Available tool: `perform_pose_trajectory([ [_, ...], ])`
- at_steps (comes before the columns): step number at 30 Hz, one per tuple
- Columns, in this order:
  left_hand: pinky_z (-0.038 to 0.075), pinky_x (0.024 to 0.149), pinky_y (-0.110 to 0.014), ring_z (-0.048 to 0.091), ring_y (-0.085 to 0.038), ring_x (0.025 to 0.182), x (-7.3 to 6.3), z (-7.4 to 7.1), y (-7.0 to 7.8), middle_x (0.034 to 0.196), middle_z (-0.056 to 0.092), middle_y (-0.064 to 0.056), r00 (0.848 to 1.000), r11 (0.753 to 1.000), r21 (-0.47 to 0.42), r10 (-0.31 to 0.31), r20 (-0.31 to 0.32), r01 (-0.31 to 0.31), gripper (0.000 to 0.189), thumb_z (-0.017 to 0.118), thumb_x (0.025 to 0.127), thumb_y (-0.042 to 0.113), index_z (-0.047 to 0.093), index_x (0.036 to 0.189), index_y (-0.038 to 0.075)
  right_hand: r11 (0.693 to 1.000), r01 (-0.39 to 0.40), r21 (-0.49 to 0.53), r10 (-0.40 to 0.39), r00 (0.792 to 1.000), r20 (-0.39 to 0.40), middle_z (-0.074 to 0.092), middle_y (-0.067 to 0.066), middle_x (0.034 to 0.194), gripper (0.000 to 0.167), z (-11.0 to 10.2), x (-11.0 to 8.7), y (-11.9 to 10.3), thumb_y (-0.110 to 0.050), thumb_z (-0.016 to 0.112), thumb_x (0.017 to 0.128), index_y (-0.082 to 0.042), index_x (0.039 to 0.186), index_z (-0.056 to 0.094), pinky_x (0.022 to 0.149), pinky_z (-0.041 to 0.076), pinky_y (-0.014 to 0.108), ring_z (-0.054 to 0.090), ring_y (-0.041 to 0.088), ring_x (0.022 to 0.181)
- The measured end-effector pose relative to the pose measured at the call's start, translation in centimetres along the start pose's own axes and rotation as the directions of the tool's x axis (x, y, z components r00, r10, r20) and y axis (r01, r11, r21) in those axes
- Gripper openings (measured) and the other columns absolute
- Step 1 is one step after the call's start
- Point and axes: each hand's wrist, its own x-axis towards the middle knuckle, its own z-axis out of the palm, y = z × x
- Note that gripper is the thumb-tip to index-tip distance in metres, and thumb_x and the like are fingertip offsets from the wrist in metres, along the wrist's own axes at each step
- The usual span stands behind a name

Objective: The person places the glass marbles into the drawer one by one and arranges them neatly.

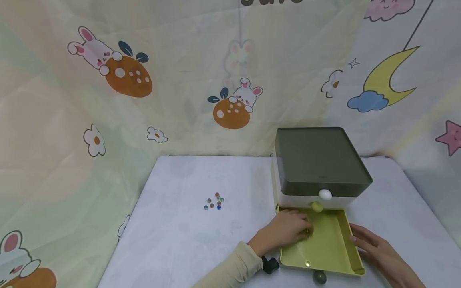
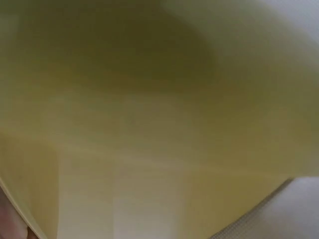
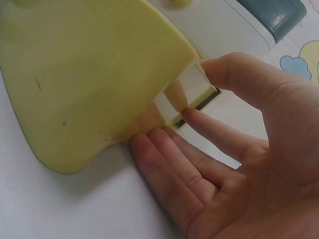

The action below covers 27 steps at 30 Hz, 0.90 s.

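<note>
A yellow-green drawer (image 1: 329,248) is pulled out of a small drawer box (image 1: 324,160) with a dark green top. My left hand (image 1: 289,228) is inside it near the left wall, its fingers bent downward; whether they hold something is hidden. Close to the drawer's front lies a small shiny round piece (image 1: 307,264), too small to identify. On the outside of the right wall, my right hand (image 1: 378,250) touches the drawer with its fingertips. The right wrist view shows these fingers (image 3: 169,174) mostly straight against the wall. Blurred yellow-green drawer surface (image 2: 149,119) fills most of the left wrist view.
Several small coloured marbles (image 1: 214,201) lie loose on the white tabletop (image 1: 180,240), left of the box. A white knob (image 1: 325,195), a yellow-green knob (image 1: 317,207) and a dark green knob (image 1: 319,277) mark the drawer fronts. A printed cloth backdrop (image 1: 187,80) hangs behind the table.
</note>
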Motion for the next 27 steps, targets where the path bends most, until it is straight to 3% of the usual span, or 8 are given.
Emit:
perform_pose_trajectory([
  [16,0.044,0.073,-0.012,0.057,0.007,0.082,0.09,0.28,0.04,0.094,0.064,0.028,1.0,0.998,0.065,0.017,0.01,-0.017,0.006,0.071,0.097,0.048,0.074,0.101,0.046,1.0,-0.009,0.004,0.009,1.0,0.007,0.005,0.028,0.172,0.102,0.04,0.12,-0.1,-0.063,0.056,0.101,-0.005,0.167,0.005,0.123,0.028,0.067,0.006,0.055,0.156],
  [27,0.045,0.074,-0.013,0.059,0.007,0.084,0.04,-0.38,0.15,0.094,0.066,0.027,1.0,0.999,0.042,0.004,0.022,-0.005,0.007,0.071,0.097,0.047,0.074,0.103,0.045,1.0,-0.01,0.012,0.01,1.0,0.01,0.005,0.028,0.172,0.102,-0.06,0.18,-0.01,-0.063,0.056,0.101,-0.004,0.167,0.005,0.122,0.028,0.067,0.007,0.055,0.156],
])
